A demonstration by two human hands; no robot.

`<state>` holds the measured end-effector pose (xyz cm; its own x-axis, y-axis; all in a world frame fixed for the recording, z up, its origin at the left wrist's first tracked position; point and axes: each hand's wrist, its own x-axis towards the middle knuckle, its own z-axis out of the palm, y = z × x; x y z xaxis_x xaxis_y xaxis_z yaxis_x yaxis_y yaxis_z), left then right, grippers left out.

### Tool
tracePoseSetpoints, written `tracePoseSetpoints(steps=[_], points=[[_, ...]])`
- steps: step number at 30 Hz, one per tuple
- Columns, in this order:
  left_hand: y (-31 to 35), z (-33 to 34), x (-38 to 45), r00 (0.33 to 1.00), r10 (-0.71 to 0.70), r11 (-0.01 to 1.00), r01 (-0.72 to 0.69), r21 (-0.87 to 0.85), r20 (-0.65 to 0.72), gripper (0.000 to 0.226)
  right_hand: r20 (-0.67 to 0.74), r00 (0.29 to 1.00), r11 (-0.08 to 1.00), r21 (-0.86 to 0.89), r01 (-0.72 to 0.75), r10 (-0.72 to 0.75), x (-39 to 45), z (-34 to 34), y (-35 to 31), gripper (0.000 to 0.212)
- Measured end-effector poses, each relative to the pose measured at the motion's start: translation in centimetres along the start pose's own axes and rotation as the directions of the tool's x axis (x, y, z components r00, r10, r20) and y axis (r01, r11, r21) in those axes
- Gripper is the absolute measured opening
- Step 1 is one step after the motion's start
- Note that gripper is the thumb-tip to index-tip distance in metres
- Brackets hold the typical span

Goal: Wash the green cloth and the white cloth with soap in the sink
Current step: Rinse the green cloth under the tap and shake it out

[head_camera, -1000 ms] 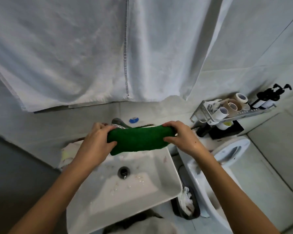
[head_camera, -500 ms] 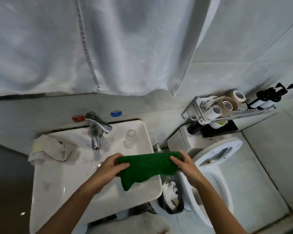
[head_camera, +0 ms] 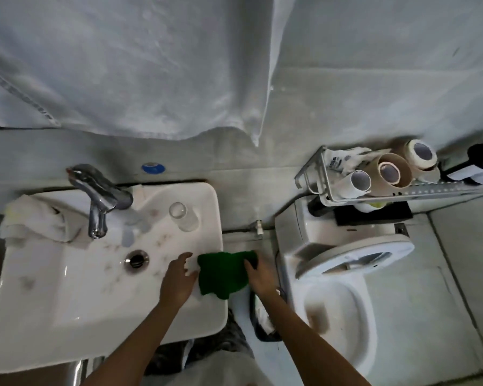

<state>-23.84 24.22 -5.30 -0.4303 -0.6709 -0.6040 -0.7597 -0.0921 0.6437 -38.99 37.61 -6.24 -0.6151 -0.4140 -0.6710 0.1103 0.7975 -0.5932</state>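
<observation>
Scanning from the left, a white cloth (head_camera: pixel 35 222) lay bunched on the sink's back ledge beside the tap (head_camera: pixel 101 199); no water was seen running from the spout and no suds showed in the sink (head_camera: pixel 67 302), so washing was judged not yet begun on either cloth. No soap could be identified; a clear glass (head_camera: pixel 184 217) stood on the ledge right of the tap, contents not discernible. The left hand (head_camera: pixel 177 282) rested at the basin's right side with fingers extended toward the green cloth (head_camera: pixel 223 274), apparently touching its left edge; whether it gripped could not be told. The green cloth hung draped over the sink's right rim, partly outside the basin. The right hand (head_camera: pixel 260 274) held the cloth's right edge, fingers curled onto it. Remaining: wetting, soaping, rubbing and rinsing both cloths. Motion blur softened the frame; the bin below the right forearm was mostly hidden.
</observation>
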Motion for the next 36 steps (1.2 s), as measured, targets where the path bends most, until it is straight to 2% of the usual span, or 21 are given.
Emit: tracePoseSetpoints(steps=[2,4,6,8,10,14,20,26,33,36], points=[[-0.3,0.7,-1.4,0.996,0.078,0.994,-0.075,0.084,-0.043,0.039,-0.11,0.993,0.995,-0.096,0.02,-0.031,-0.8,1.0,-0.2,0.052],[-0.8,1.5,-2.7,0.989,0.142,0.981,-0.137,0.139,-0.03,0.034,-0.202,0.968,0.984,-0.135,0.12,-0.146,-1.9,1.6,0.1,0.046],[-1.3,2.0,-3.6,0.981,0.192,0.971,-0.189,0.147,-0.009,0.035,-0.122,0.97,0.975,-0.096,0.199,-0.21,-3.1,2.3,0.5,0.041],[-1.7,2.3,-3.9,0.975,0.222,0.965,-0.219,0.142,-0.004,0.041,-0.009,0.973,0.972,-0.046,0.231,-0.232,-3.9,2.9,0.8,0.048],[-1.8,2.7,-3.7,0.97,0.241,0.961,-0.238,0.14,-0.006,0.049,0.029,0.969,0.969,-0.002,0.247,-0.247,-4.0,3.2,0.9,0.055],[-0.6,3.9,-3.2,0.961,0.261,0.961,-0.268,0.071,0.087,0.063,0.025,0.966,0.966,0.005,0.258,-0.258,-3.5,3.5,0.2,0.057],[2.0,3.3,0.2,0.969,0.219,0.974,-0.224,0.034,0.113,0.063,0.036,0.952,0.951,-0.055,0.305,-0.304,-0.7,3.3,-3.0,0.058],[6.5,2.2,5.9,0.976,0.204,0.975,-0.21,0.074,0.083,0.06,0.044,0.942,0.933,-0.131,0.335,-0.332,4.6,2.1,-8.9,0.058],[9.7,2.1,7.8,0.981,0.196,0.979,-0.194,-0.062,0.017,0.053,0.044,0.946,0.932,-0.163,0.325,-0.323,7.4,1.6,-11.5,0.058],[10.3,2.0,8.7,0.983,0.182,0.981,-0.182,-0.067,-0.01,0.049,0.048,0.945,0.928,-0.176,0.327,-0.324,8.3,1.2,-12.3,0.058]])
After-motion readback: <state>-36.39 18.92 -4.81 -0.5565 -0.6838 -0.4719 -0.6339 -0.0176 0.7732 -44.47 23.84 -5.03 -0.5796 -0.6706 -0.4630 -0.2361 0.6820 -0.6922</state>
